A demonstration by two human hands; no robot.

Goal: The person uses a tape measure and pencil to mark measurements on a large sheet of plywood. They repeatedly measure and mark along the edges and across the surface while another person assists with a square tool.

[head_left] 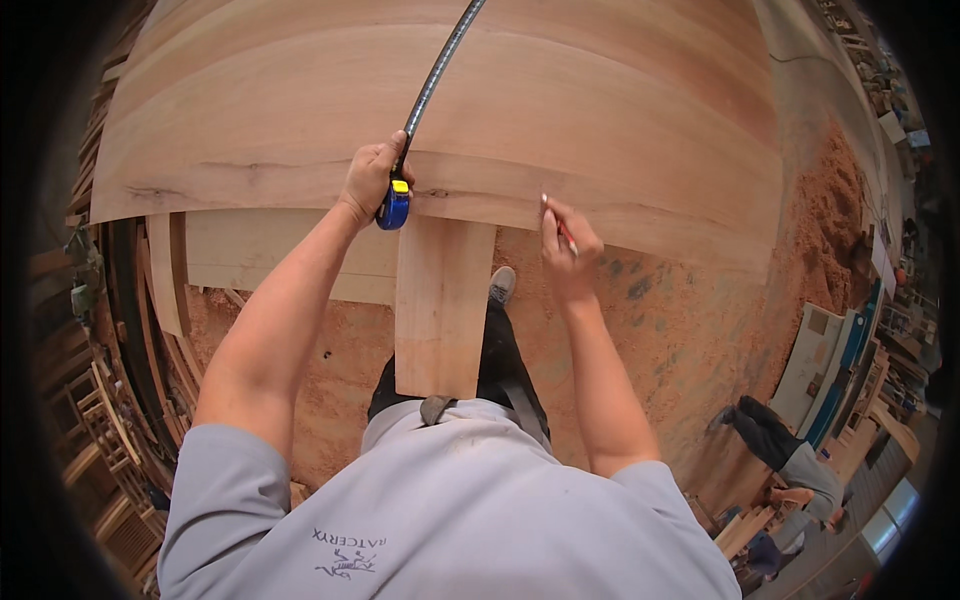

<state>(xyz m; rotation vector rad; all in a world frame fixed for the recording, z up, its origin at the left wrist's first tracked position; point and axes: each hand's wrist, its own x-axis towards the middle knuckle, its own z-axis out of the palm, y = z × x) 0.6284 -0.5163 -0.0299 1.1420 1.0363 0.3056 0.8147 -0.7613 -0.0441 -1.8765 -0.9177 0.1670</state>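
Left hand (375,182) grips the tape measure (394,209), extended toward one o'clock; right hand (575,240) pinches a pencil (567,236); I see no mark.

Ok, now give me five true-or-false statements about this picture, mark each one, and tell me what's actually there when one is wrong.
1. The left hand holds a blue tape measure. True.
2. The tape measure's blade is fully wound in. False: it extends out over the large wooden board.
3. The right hand is empty. False: it holds a slim red stick.
4. A narrow plank extends from the large board's edge toward the person's waist. True.
5. The person's shirt is black. False: it is light grey.
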